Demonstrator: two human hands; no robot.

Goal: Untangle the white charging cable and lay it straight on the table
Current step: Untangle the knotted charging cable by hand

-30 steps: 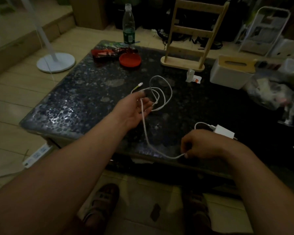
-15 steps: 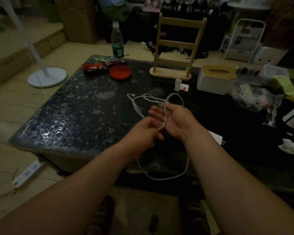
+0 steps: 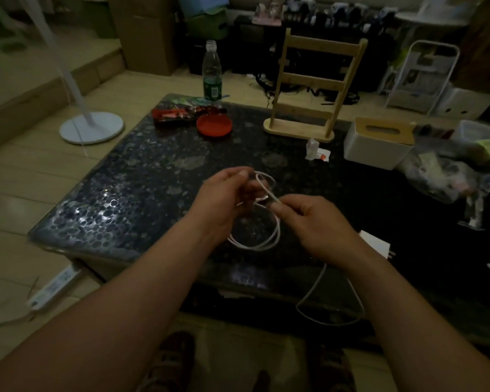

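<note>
The white charging cable (image 3: 269,241) is bunched in loops between both hands above the dark speckled table (image 3: 130,199). My left hand (image 3: 224,202) pinches the upper loops between thumb and fingers. My right hand (image 3: 311,222) pinches a strand right beside it. One loop droops under the hands onto the table. Another length hangs over the table's near edge below my right wrist and curves back up. The white charger block (image 3: 376,244) lies on the table, partly hidden behind my right forearm.
At the far side stand a wooden rack (image 3: 309,89), a red lid (image 3: 214,125), snack packets (image 3: 178,114) and a plastic bottle (image 3: 212,72). A white tissue box (image 3: 379,142) and a bag of clutter (image 3: 447,174) sit at the right. A power strip (image 3: 54,290) lies on the floor.
The hands came together from wide apart a second ago. Since half a second ago both closed on the bunched loops, and the hanging length shifted to the right under my right wrist.
</note>
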